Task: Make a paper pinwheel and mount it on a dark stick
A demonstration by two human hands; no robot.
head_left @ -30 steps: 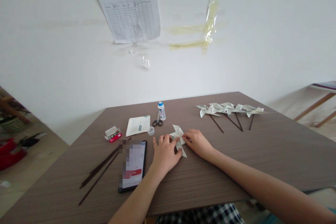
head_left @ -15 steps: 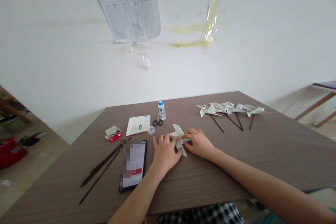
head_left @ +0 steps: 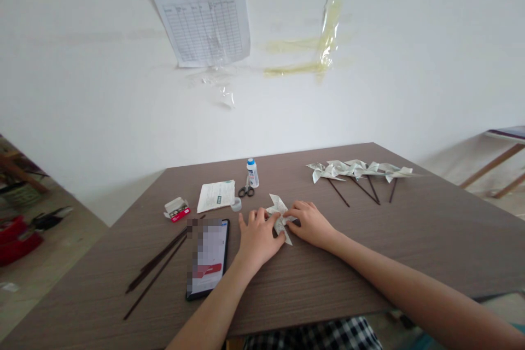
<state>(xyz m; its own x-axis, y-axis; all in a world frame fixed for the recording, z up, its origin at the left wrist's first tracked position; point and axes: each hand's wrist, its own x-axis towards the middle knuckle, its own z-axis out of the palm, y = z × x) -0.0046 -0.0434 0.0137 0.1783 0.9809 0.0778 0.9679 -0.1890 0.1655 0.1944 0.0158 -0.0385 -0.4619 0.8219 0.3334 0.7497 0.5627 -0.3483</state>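
Observation:
A folded paper pinwheel (head_left: pixel 278 206) of printed paper lies on the table between my two hands. My left hand (head_left: pixel 258 234) grips its left side, thumb and index finger on the paper and the other fingers spread on the tabletop. From the right, my right hand (head_left: pixel 310 224) has its fingers closed on the pinwheel's right and middle part. My fingers cover much of the pinwheel's centre. Just left of my left hand lies a phone (head_left: pixel 210 262) with its screen lit and partly pixelated.
Brown sticks (head_left: pixel 158 261) lie left of the phone. Behind are a small red-and-white box (head_left: pixel 178 209), folded paper (head_left: pixel 216 196), a tape roll (head_left: pixel 236 204), black-handled scissors (head_left: pixel 246 191) and a blue-capped glue bottle (head_left: pixel 253 173). Several pinwheels on sticks (head_left: pixel 356 168) lie at the back right.
Both hands stay on the pinwheel in nearly the same pose. The things on the table have not visibly moved.

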